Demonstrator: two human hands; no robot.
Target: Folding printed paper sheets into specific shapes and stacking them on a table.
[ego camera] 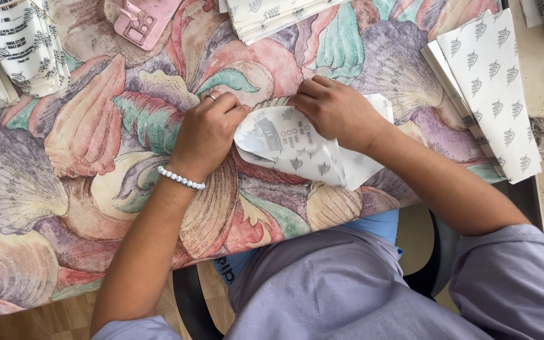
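Nearest the table's front edge, both hands press on a white printed paper sheet (297, 148) that lies partly folded on the shell-patterned tablecloth (83, 189). The left hand (206, 135), with a white bead bracelet (181, 179) at the wrist and a ring on one finger, has its fingers curled together, knuckles up, bearing on the sheet's left fold. The right hand (335, 112) lies with fingers together and bent over the sheet's upper middle, pinning it flat (whether any fingertip grips an edge I cannot tell). By my reading, a fold is being creased; the next move would call for steady pressure along the crease while the loose lower flap stays aligned.

Farther off, to the right, sits a stack of flat printed sheets (495, 82). Beyond, more paper stacks (266, 16) rest at the top edge and the far left (14, 50), with a pink plastic tool (143, 22) between them.
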